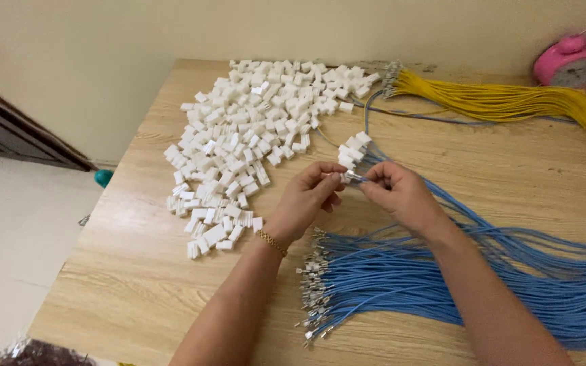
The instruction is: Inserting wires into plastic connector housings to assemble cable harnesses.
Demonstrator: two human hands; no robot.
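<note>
Over the middle of the table (171, 285), the two hands meet around one small white plug housing (344, 177) and the metal tip of a blue wire (356, 177). The left hand (306, 200) has its thumb and fingers pinched closed on the white housing. The right hand (401, 196) has its fingertips pinched closed on the wire just behind the metal end, which sits right at the housing; whether it is already seated inside cannot be made out.

Just beyond the hands, a small cluster of finished blue wires with white housings (354, 150) lies fanned out, their cords running back toward the right edge. This looks like the done part, and it is small.

Nearer the front edge lies a big bundle of blue wires (401, 285), whose bare metal ends (315, 298) point left with no housings on them. Toward the far left corner a large heap of loose white housings (239, 135) spreads across the wood. By the look of these two stocks, most of the work remains.

Along the far edge a bundle of yellow wires (510, 102) stretches to the right, bare ends toward the heap. A pink alarm clock (571, 59) stands at the far right corner.
</note>
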